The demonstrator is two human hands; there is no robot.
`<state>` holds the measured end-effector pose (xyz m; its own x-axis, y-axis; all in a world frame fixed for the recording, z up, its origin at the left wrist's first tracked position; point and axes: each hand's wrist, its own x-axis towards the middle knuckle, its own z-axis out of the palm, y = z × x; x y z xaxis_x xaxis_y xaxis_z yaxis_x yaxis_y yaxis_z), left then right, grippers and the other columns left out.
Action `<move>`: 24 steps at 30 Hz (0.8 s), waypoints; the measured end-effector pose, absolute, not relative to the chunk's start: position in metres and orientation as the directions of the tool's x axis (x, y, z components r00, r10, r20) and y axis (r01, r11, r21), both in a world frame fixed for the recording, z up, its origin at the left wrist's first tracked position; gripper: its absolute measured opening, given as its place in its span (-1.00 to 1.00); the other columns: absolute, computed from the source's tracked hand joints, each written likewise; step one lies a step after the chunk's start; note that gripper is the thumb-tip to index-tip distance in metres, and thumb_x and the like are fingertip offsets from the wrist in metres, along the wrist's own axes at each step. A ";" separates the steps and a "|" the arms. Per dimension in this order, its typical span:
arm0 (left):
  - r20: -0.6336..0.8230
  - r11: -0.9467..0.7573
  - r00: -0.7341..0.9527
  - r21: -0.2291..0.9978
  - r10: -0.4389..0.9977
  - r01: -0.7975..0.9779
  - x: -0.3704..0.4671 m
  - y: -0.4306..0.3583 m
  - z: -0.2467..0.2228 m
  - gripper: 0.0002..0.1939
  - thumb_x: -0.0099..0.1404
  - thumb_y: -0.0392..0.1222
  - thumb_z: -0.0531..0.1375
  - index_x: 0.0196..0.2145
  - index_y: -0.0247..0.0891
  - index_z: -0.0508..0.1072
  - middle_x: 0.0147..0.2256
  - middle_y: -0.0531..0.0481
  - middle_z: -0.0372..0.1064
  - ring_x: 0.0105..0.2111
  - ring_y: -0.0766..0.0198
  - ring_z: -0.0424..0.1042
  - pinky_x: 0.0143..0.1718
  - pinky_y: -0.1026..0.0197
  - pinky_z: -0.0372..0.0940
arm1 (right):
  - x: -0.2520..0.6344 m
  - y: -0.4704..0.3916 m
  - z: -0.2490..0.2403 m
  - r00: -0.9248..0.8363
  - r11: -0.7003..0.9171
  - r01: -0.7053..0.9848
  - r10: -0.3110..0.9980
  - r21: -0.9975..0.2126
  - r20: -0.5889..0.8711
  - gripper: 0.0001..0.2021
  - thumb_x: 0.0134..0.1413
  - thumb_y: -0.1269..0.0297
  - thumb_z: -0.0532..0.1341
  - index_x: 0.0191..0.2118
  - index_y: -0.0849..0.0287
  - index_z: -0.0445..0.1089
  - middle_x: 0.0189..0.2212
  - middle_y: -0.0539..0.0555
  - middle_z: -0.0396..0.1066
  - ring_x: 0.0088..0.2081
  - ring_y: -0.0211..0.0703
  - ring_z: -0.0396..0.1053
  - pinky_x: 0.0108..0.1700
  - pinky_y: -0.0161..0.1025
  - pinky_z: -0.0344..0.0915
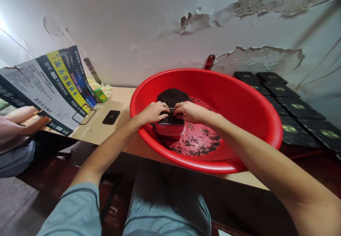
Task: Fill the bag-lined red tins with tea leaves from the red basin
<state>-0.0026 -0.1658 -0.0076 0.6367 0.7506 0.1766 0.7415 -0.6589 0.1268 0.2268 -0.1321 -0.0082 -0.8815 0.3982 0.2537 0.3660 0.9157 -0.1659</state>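
Beneath a peeling wall [128, 26], inside a red basin [239, 104], my left hand [156, 112] and right hand [189, 111] curl over a clear box [170, 130]; I cannot tell their grip. Likely light, flexible; hold opposite sides.

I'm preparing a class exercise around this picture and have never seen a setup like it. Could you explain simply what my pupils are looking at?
There is no machine here: a person works with bare hands, and a camera worn on the head looks forward and down. On a pale table sits a large red basin. Inside are a heap of dark loose material and a clear box. The left hand and right hand meet at the box's top; whether they grip it or press inside is hard to tell. A flat black square lies left of the basin, and flat black items to its right. At far left, another person's hand is near printed cardboard.
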 end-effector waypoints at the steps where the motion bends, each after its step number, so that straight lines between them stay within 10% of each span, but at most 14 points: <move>1: 0.187 -0.656 0.632 0.132 0.752 0.743 -0.002 -0.166 -0.008 -0.77 0.44 -0.23 0.17 -0.04 -0.23 0.60 0.05 -0.11 0.52 0.01 0.16 0.49 0.10 0.12 0.32 | 0.227 -0.132 -0.007 -0.885 0.914 0.361 0.398 -0.184 0.242 -0.77 0.07 0.56 0.24 -0.27 0.20 0.63 -0.24 0.15 0.56 -0.25 -0.13 0.49 -0.08 -0.21 0.40; 5: 0.178 -0.649 0.626 0.148 0.759 0.746 0.000 -0.169 -0.007 -0.74 0.48 -0.22 0.14 0.00 -0.23 0.58 0.09 -0.11 0.51 0.08 0.16 0.46 0.15 0.11 0.29 | 0.245 -0.123 0.009 -0.720 0.774 0.450 0.610 -0.446 0.331 -0.91 0.13 0.34 0.31 -0.32 0.19 0.58 -0.34 0.10 0.54 -0.33 -0.16 0.46 -0.16 -0.23 0.38; 10: 0.103 -0.658 0.650 0.135 0.753 0.740 0.001 -0.171 -0.006 -0.72 0.50 -0.22 0.11 0.04 -0.24 0.55 0.15 -0.12 0.47 0.14 0.16 0.42 0.19 0.11 0.24 | 0.314 -0.090 0.026 -0.026 0.221 0.151 0.975 -0.964 0.219 -0.39 0.29 -0.32 0.00 -0.51 0.12 0.23 -0.61 0.01 0.24 -0.57 -0.30 0.21 -0.41 -0.24 0.23; 14: 0.052 -0.664 0.663 0.108 0.747 0.740 0.004 -0.166 -0.001 -0.71 0.48 -0.24 0.10 0.03 -0.23 0.56 0.14 -0.12 0.47 0.13 0.14 0.43 0.16 0.13 0.26 | 0.383 -0.074 0.022 0.224 0.262 0.076 0.936 -0.962 0.273 -0.28 0.08 -0.42 -0.63 -0.63 -0.02 -0.09 -0.74 -0.08 -0.17 -0.65 -0.30 -0.09 -0.50 -0.18 0.02; 20: -0.076 -0.587 0.639 0.323 0.766 0.742 0.005 -0.133 0.028 -0.78 0.36 -0.30 0.21 -0.15 -0.23 0.67 -0.19 -0.03 0.64 -0.19 0.26 0.57 -0.08 0.31 0.34 | 0.387 -0.068 0.005 -0.003 0.137 0.609 0.985 -0.781 0.170 -0.30 0.25 -0.43 -0.29 -0.70 -0.04 0.00 -0.81 -0.13 -0.30 -0.70 -0.29 -0.15 -0.54 -0.21 0.06; 24: -0.111 -0.390 0.540 0.573 0.834 0.721 0.008 -0.096 0.038 -0.82 0.32 -0.29 0.26 -0.20 -0.29 0.68 -0.36 -0.05 0.62 -0.35 0.27 0.56 -0.27 0.31 0.36 | 0.333 -0.061 -0.021 -0.036 0.022 0.724 0.999 -0.689 -0.006 -0.32 0.43 -0.17 -0.20 -0.63 0.10 0.21 -0.79 -0.03 0.07 -0.73 -0.33 0.04 -0.55 -0.27 0.12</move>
<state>0.0080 -0.0955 0.0381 0.5399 0.8343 -0.1110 0.7209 -0.3903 0.5727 0.3331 -0.0615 -0.0208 -0.0365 0.9993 -0.0057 0.7244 0.0225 -0.6890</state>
